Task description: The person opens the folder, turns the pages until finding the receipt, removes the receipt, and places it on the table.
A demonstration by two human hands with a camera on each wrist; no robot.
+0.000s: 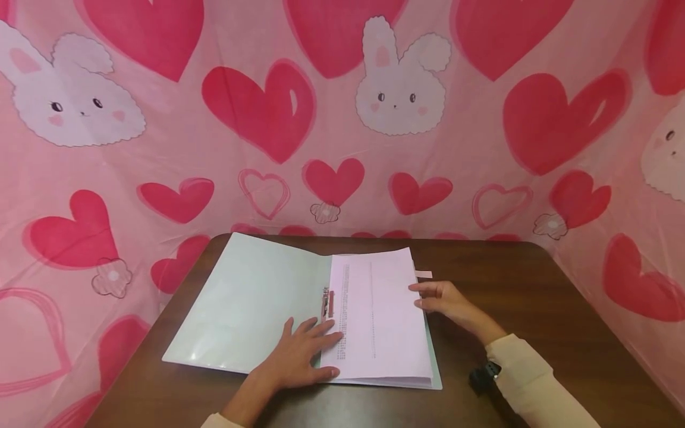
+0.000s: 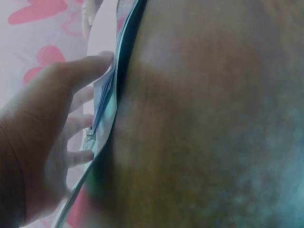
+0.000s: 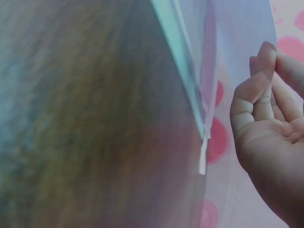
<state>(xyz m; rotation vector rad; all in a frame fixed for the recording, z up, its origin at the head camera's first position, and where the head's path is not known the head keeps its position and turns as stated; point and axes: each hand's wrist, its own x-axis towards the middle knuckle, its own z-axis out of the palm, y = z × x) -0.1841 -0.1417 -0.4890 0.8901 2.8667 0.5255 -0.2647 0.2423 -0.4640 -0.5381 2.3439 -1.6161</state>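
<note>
A pale green file folder (image 1: 257, 291) lies spread wide on the table, a metal clip (image 1: 327, 303) along its spine. Printed sheets (image 1: 385, 321) with a column of small text fill its right side. My left hand (image 1: 302, 353) rests with spread fingers across the spine and the sheets' left margin, thumb near the bottom edge. At the right edge, my right hand (image 1: 446, 304) pinches the top sheet (image 3: 251, 23) between thumb and fingers. In the right wrist view that sheet stands raised from the pages below it. A small paper tab (image 1: 424, 274) sticks out beyond the right edge.
The folder lies on a dark brown wooden table (image 1: 481, 261) with rounded back corners. A pink cloth (image 1: 332, 137) printed with hearts and rabbits hangs behind and around it. A black device (image 1: 483, 378) is strapped at the right wrist, over a cream sleeve (image 1: 527, 374).
</note>
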